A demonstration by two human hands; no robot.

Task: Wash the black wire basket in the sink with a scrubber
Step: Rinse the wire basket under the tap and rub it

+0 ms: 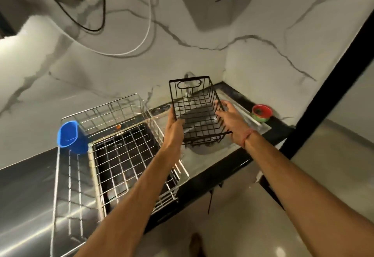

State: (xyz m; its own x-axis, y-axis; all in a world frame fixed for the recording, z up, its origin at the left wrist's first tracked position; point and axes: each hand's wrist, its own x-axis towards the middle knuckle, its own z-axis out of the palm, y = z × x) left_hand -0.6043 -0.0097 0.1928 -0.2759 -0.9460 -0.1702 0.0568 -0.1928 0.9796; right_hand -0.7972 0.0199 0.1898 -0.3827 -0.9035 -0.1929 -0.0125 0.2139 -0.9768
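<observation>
Left hand (174, 128) grip and right hand (230, 119) grip clasping black wire basket (197, 113) sides, tilted, long axis pointing away, above sink (240, 103)

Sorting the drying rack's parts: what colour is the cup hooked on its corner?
Blue cup, seen clearly in the head view.

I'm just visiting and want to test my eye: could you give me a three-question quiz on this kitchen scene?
1. True or false: both hands hold the black wire basket.
2. What colour is the cup hanging on the steel dish rack?
3. The small red and green bowl sits: A) in the rack, B) on the counter right of the sink.

Key: 1 true: left hand, right hand. 2 blue. 3 B.
</observation>
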